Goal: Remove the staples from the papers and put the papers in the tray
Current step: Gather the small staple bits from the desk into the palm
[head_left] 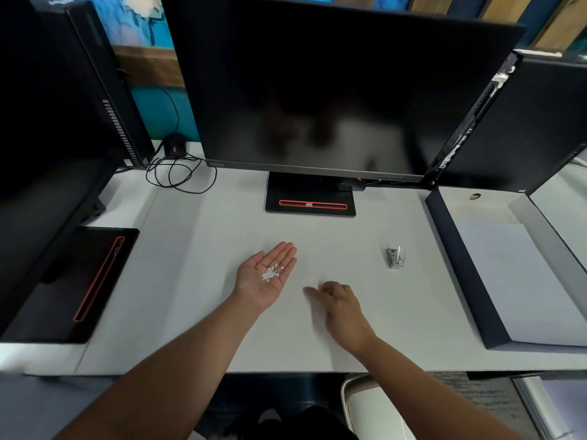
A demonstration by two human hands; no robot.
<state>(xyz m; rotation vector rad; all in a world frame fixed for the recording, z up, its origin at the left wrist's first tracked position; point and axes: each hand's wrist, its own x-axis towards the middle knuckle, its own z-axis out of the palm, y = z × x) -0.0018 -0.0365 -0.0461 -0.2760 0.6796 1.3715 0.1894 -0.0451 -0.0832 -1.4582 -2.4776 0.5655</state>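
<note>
The papers (521, 281) lie flat in the dark tray (460, 265) at the right. The left hand (266, 277) is spread palm-up, cradling small white bits (270, 274). The right hand (341, 308) hovers loosely curled, forefinger out, holding nothing visible. Any tilt could spill the bits onto the white worktop (222, 233), where they would vanish. A dark monitor (317, 90) stands behind.

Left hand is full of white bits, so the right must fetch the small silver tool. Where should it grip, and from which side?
Probably pinch the small silver tool across its two long sides, near the middle, coming down from above with the right hand, which is to its left. It is narrow and lies alone on the desk, so both sides look free.
</note>
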